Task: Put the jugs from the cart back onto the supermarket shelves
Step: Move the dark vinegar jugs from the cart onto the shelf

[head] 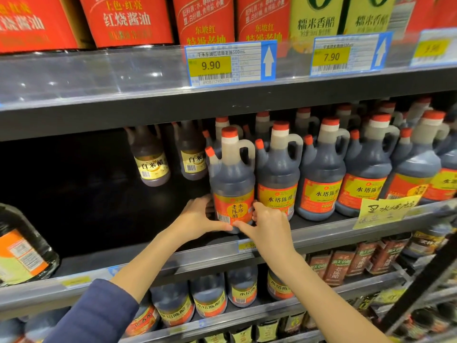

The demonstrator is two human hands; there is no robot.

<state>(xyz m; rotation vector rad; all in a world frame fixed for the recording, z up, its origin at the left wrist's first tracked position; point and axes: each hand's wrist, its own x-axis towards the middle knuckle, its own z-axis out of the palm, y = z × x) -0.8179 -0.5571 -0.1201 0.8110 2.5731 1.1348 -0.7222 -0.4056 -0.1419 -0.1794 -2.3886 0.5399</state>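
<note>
A dark vinegar jug point(232, 179) with an orange cap and an orange-and-yellow label stands upright on the middle shelf point(153, 253), at the left end of a row of matching jugs point(321, 174). My left hand point(200, 215) cups the jug's lower left side. My right hand point(268, 222) presses its lower right side, thumb under the label. Both hands grip the base. The cart is out of view.
Two smaller bottles point(150, 162) with yellow labels stand further back on the same shelf, with dark open space to their left. A large jug point(22, 246) sits at the far left. Red and green cartons fill the upper shelf; more jugs point(210, 298) stand below.
</note>
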